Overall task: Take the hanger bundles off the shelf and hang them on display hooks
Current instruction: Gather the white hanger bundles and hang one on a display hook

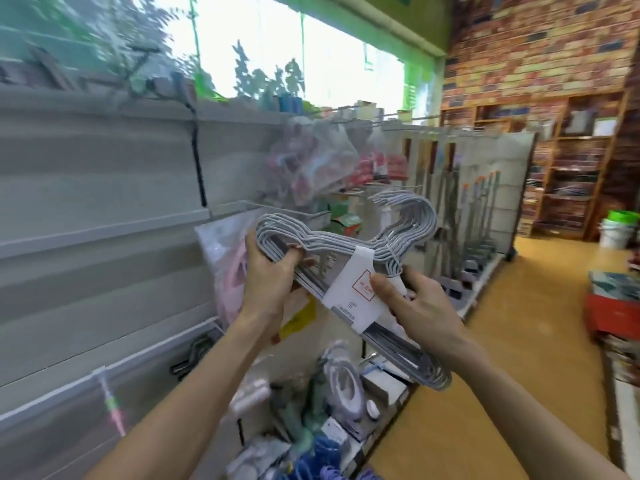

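Both hands up at mid-frame — left hand (268,271) grips one end of the grey hanger bundle (346,252), right hand (420,308) pinches its white paper label (349,299) — bundle held tilted before the shelving (104,188).

I hold a grey wire hanger bundle (332,247) tilted in the air, hooks up and away from me, banded at the middle by a white paper label (349,299).
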Demonstrator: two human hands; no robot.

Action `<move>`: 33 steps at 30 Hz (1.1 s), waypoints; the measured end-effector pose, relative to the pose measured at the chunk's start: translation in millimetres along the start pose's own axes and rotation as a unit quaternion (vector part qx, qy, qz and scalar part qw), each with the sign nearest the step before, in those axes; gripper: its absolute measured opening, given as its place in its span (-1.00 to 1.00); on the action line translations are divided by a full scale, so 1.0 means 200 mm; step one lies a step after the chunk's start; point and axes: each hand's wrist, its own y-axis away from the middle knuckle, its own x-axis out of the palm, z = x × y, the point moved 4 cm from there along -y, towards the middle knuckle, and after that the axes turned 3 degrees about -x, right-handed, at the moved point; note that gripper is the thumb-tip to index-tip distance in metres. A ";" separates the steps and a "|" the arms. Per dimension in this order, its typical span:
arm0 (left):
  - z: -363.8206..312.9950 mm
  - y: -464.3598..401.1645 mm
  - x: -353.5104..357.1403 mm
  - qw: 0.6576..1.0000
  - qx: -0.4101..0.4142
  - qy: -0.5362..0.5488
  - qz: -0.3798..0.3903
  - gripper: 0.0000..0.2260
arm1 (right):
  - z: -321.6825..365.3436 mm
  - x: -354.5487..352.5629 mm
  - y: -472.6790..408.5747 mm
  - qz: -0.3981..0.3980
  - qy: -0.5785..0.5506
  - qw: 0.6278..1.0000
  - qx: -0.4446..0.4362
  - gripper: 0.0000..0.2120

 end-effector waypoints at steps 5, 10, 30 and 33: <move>-0.17 0.06 -0.23 0.998 0.037 -0.028 -0.047 -0.40 | 0.11 0.20 -0.06 0.054 -0.029 0.998 -0.030 -0.59; -0.35 0.11 -0.49 0.993 0.058 -0.064 -0.081 -0.51 | 0.24 0.42 -0.12 0.111 -0.066 0.990 -0.060 -0.46; -1.17 0.51 -1.60 0.941 0.143 -0.154 -0.266 -0.56 | 1.03 1.52 0.00 0.251 -0.174 0.938 -0.163 -0.93; -1.28 0.56 -1.75 0.933 0.152 -0.166 -0.282 -0.61 | 1.16 1.67 0.04 0.272 -0.197 0.926 -0.171 -0.88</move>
